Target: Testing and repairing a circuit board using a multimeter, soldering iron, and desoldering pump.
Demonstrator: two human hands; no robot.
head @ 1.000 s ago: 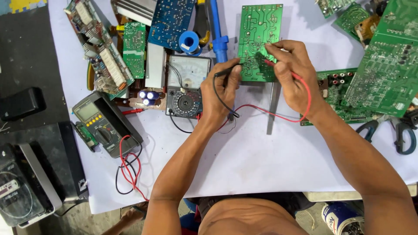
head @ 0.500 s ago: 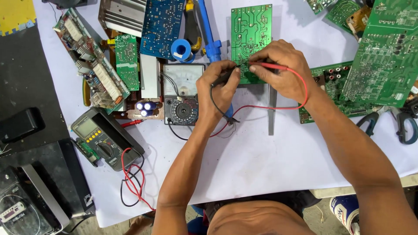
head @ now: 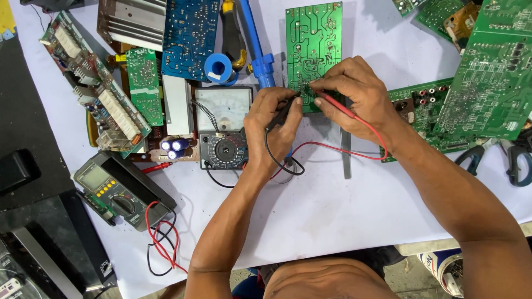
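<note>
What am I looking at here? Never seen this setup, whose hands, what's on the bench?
One picture, from a camera on a person's head, looking down at their own bare hands over a white-covered table. The left hand holds a black probe; the right hand holds a red probe. Both tips touch a green board. Their leads run to an analog meter. Nearby lie a digital meter, a blue board, more green boards and blue-handled pliers.

The left hand (head: 272,124) is pinching a black probe (head: 284,111) and the right hand (head: 354,99) a red probe (head: 332,102), both tips touching the green circuit board (head: 313,39); an analog multimeter (head: 223,130) is lying just beside the left hand.
</note>
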